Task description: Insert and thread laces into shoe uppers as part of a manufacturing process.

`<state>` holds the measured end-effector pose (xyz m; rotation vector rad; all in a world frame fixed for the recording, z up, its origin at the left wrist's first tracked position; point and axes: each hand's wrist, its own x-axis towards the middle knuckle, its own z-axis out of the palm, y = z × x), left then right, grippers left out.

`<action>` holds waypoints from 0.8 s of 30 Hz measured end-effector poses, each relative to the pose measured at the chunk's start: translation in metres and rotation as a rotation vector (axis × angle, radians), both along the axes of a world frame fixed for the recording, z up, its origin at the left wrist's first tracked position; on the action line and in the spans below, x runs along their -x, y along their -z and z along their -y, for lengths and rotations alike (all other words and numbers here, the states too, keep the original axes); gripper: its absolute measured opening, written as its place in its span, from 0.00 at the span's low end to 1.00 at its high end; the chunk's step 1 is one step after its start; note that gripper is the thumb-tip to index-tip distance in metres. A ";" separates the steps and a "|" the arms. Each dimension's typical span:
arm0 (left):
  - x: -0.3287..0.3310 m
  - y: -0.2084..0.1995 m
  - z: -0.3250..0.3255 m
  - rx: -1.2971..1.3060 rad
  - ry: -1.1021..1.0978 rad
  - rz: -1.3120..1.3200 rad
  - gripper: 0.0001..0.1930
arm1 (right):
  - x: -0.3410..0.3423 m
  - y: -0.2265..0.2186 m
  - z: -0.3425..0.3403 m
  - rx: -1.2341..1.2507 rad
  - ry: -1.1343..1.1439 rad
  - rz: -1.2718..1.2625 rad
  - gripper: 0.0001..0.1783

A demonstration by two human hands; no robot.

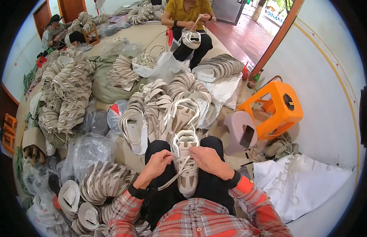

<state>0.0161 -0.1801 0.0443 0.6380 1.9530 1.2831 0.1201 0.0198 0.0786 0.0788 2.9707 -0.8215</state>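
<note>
A beige and white shoe upper (187, 168) stands between my knees, its toe toward me and its collar away from me. A pale shoelace (176, 173) crosses its front, and a loose length hangs down to the left. My right hand (211, 161) is closed at the right eyelet edge by the tongue, its fingertips pinching where the lace comes out. My left hand (159, 164) is just left of the upper, thumb and fingers pressed together. Whatever lies between those left fingertips is too small to make out.
Stacks of nested shoe uppers (134, 130) lie ahead of my knees, with more uppers (106, 181) at lower left. An orange stool (278, 102) and a mauve stool (234, 132) bearing a phone (248, 136) stand right. White cloth (298, 185) lies lower right. Another person (190, 23) sits ahead.
</note>
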 end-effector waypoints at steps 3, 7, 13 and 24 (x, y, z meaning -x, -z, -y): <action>0.002 0.004 -0.004 -0.083 -0.021 -0.105 0.10 | 0.006 0.005 0.002 0.088 -0.020 -0.246 0.09; 0.003 0.011 -0.003 -0.134 -0.149 -0.067 0.09 | 0.020 0.006 0.010 -0.043 -0.075 -0.370 0.09; -0.001 -0.003 -0.018 0.062 -0.161 -0.261 0.09 | 0.030 0.015 0.012 -0.193 -0.153 -0.452 0.08; 0.006 0.015 -0.016 0.012 -0.246 0.108 0.05 | 0.038 0.035 0.016 0.074 -0.115 -0.408 0.05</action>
